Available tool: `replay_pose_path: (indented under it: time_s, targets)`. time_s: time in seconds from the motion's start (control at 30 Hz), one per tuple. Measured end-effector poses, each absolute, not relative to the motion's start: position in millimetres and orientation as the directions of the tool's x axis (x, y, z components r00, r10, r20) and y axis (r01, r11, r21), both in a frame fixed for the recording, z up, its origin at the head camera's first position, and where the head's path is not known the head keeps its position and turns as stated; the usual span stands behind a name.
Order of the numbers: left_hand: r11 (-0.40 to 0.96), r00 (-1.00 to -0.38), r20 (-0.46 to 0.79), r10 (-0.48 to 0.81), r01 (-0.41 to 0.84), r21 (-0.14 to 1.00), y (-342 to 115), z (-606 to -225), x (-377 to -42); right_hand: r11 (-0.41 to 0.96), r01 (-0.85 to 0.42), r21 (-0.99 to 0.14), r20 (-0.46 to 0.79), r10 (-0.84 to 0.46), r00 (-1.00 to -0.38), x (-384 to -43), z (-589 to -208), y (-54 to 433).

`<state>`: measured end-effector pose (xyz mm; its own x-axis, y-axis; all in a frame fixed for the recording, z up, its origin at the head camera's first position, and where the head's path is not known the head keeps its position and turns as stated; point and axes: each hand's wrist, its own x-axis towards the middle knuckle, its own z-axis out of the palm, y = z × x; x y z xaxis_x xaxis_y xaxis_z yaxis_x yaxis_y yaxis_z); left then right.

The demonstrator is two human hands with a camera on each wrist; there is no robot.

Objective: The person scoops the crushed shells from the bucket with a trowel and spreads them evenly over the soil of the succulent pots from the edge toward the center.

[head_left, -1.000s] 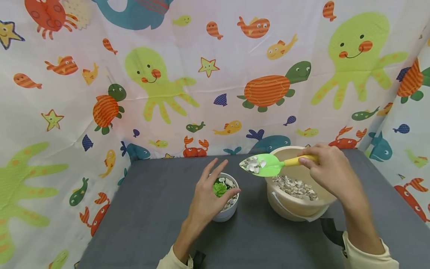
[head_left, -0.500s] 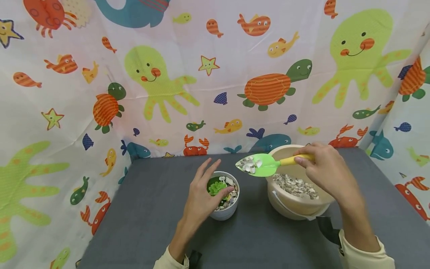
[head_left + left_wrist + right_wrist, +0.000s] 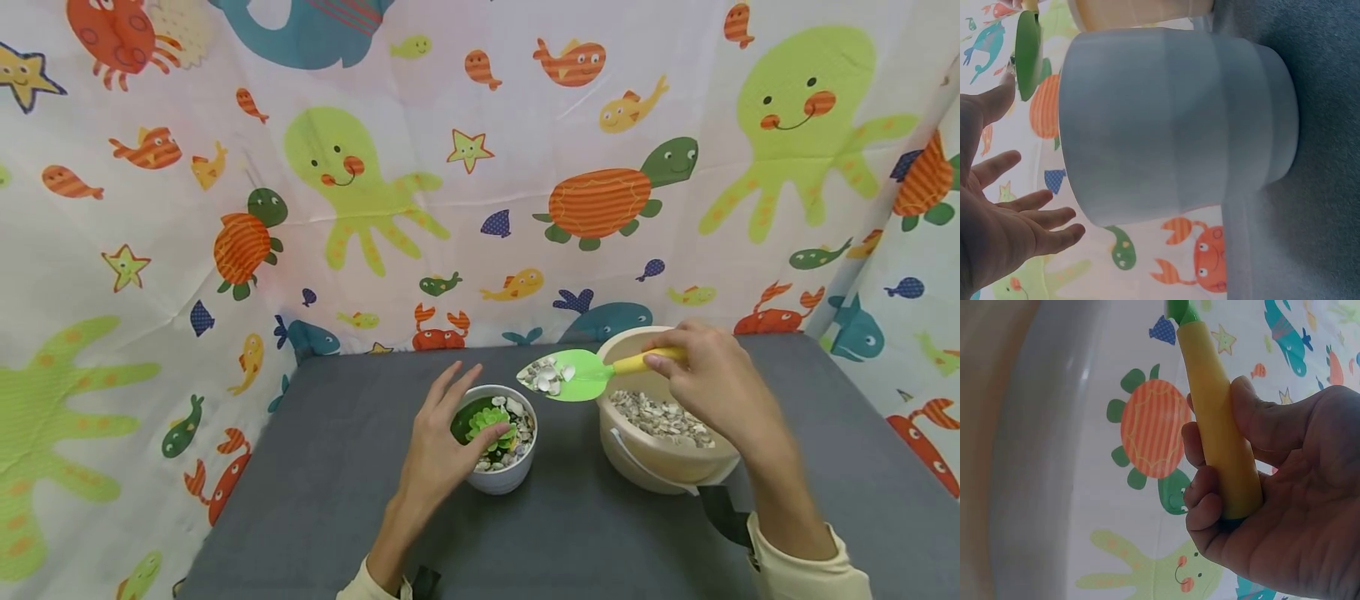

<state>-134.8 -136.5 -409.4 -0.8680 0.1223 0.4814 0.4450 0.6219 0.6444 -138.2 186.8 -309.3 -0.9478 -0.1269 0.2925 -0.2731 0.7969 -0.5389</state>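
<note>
My right hand (image 3: pixel 708 379) grips the yellow handle of a small green trowel (image 3: pixel 588 377); the right wrist view shows the fingers curled round that handle (image 3: pixel 1219 425). White and grey shell pieces (image 3: pixel 546 377) lie on the trowel's blade, which is held level between the bucket and the pot. Over the left side of a white pot (image 3: pixel 504 481) hovers my left hand (image 3: pixel 438 454), its fingers spread and holding nothing. Inside the pot sit a green succulent (image 3: pixel 491 422) and shell pieces along the right side. In the left wrist view the pot's wall (image 3: pixel 1166 125) stands apart from the fingers.
A cream bucket (image 3: pixel 637 462) with a white handle, partly filled with shell pieces (image 3: pixel 663 419), stands right of the pot under my right forearm. Both rest on a dark grey table (image 3: pixel 360 442). A sea-animal printed cloth (image 3: pixel 420 83) hangs behind and at both sides.
The loaded trowel has moved left toward the pot with my right hand. My left hand has drawn left, uncovering more of the succulent.
</note>
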Motion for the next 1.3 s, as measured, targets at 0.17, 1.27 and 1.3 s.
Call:
replay_pose_path:
  time_s: [0.17, 1.27, 1.3]
  targets:
    - [0.626, -0.885, 0.451, 0.113, 0.416, 0.66, -142, -417, -137, 0.789, -0.28, -0.547, 0.288, -0.137, -0.948, -138, -310, 182]
    - [0.651, -0.92, 0.356, 0.165, 0.372, 0.662, -168, -445, -139, 0.763, -0.3, -0.573, 0.313, -0.135, -0.94, -136, -313, 163]
    - [0.652, -0.921, 0.352, 0.168, 0.371, 0.661, -168, -445, -140, 0.761, -0.304, -0.574, 0.316, -0.137, -0.939, -136, -313, 162]
